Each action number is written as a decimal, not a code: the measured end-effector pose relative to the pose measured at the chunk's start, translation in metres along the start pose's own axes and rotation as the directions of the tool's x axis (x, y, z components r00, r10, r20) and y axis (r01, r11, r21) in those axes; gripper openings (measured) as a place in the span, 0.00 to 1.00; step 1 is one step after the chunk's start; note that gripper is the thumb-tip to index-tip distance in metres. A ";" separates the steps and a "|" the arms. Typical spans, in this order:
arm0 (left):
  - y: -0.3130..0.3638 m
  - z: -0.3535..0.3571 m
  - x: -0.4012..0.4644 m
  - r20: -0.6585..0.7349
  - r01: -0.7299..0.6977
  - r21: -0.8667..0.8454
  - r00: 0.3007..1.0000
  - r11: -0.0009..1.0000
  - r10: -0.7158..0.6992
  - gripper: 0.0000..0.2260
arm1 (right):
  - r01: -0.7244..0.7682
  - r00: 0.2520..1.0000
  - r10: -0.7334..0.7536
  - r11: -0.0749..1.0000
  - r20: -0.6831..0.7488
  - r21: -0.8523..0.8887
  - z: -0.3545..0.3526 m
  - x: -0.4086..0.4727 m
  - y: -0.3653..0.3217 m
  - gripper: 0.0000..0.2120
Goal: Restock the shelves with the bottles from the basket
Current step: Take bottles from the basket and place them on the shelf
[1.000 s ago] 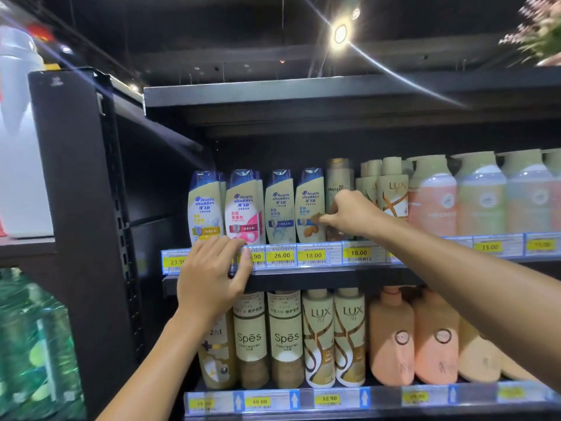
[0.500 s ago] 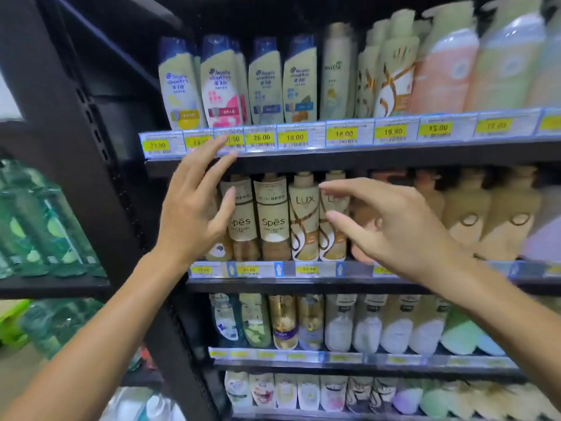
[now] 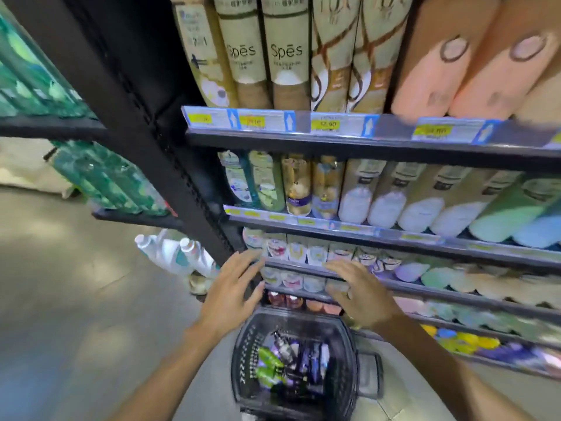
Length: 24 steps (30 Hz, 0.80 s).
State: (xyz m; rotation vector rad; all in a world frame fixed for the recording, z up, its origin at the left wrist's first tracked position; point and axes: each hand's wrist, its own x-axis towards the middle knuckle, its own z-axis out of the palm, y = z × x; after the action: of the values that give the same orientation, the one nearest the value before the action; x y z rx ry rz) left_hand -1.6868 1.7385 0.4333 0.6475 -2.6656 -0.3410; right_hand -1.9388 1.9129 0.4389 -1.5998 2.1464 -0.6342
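Note:
A black plastic basket (image 3: 243, 354) stands on the floor below me, against the foot of the shelves. Several bottles (image 3: 291, 357) lie in it, some green, some dark purple. My left hand (image 3: 230, 293) hovers above the basket's far left rim, fingers spread, holding nothing. My right hand (image 3: 361, 290) hovers above its far right rim, also spread and empty. Behind the hands rise the black shelves (image 3: 364, 144), filled with rows of shampoo and body-wash bottles (image 3: 282, 50).
A black upright post (image 3: 127, 117) divides these shelves from a rack of green bottles (image 3: 100, 177) on the left. White jugs (image 3: 173, 253) lie low by the post's foot. Grey floor (image 3: 60, 299) spreads to the left of the basket.
My view has swung down from the top shelves to the basket on the floor. Both hands have left the upper shelf and dropped, empty, to just above the basket.

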 end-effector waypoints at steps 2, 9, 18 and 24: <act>-0.003 0.020 -0.028 0.102 0.062 0.013 0.993 0.998 -0.063 0.19 | -0.062 0.996 0.060 0.998 0.072 0.020 0.028 -0.013 0.011 0.24; -0.031 0.070 -0.093 0.339 0.105 -0.050 0.937 0.993 -0.082 0.19 | -0.240 0.955 0.228 0.970 0.190 0.040 0.095 -0.061 0.023 0.25; -0.084 0.171 -0.159 0.606 0.108 -0.072 0.794 0.992 -0.043 0.21 | -0.520 0.760 0.503 0.851 0.411 -0.081 0.206 -0.109 0.045 0.25; -0.121 0.309 -0.212 0.815 0.209 0.007 0.565 0.978 -0.127 0.27 | -0.648 0.631 0.590 0.758 0.504 -0.076 0.328 -0.104 0.113 0.24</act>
State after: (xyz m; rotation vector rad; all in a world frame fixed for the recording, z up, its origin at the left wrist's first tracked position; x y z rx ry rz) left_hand -1.5921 1.7803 0.0540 0.8773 -3.4224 -1.0425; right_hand -1.8173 2.0001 0.1091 -0.7284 2.0055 -0.0800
